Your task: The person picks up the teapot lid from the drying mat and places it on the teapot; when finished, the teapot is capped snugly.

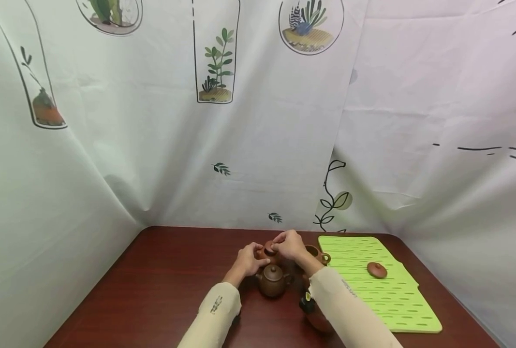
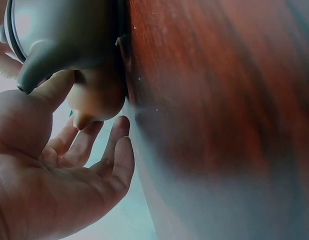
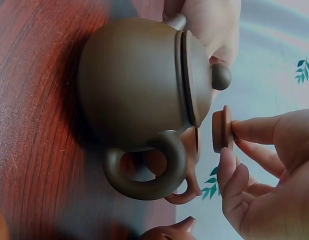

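A small reddish-brown teapot (image 2: 97,95) stands on the table behind a darker brown teapot (image 1: 272,282). My left hand (image 1: 245,259) holds the reddish one at its spout side, thumb on the near side and fingers reaching round the far side. Between thumb and fingers of my right hand (image 3: 274,165) is a small reddish lid (image 3: 223,129), pinched by its knob. It hovers over the open top of the reddish teapot, apart from the rim in the right wrist view. The darker teapot has its own lid on and sits close in front of both hands.
To the right, a lidless reddish teapot (image 1: 321,255) stands partly behind my right wrist. Another reddish pot (image 1: 318,321) sits under the right forearm, beside a black item with a yellow mark (image 1: 306,302). One more lid (image 1: 377,270) lies on a green mat (image 1: 397,304).
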### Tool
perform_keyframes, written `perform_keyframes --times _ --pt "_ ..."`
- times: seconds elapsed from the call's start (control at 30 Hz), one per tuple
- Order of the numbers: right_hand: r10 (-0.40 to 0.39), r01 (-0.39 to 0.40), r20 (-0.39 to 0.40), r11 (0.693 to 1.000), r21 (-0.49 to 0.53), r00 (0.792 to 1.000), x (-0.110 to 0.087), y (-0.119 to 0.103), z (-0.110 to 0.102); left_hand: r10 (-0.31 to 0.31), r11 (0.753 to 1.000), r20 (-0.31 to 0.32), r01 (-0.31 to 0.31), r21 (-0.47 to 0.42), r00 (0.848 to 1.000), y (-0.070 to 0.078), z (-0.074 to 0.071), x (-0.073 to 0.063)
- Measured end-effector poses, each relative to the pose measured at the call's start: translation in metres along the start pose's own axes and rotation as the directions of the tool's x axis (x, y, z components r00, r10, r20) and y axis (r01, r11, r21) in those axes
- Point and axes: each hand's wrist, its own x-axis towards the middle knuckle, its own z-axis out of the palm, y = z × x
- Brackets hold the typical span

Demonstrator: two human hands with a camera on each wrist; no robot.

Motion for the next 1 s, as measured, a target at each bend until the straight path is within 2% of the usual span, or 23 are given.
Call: perform_keyframes --times 1.0 --pt "0.001 -0.001 0.009 1.0 -0.002 1.0 0.006 0.015 0.015 -0.011 1.0 0.002 0.011 -0.003 1.0 0.0 0.0 0.0"
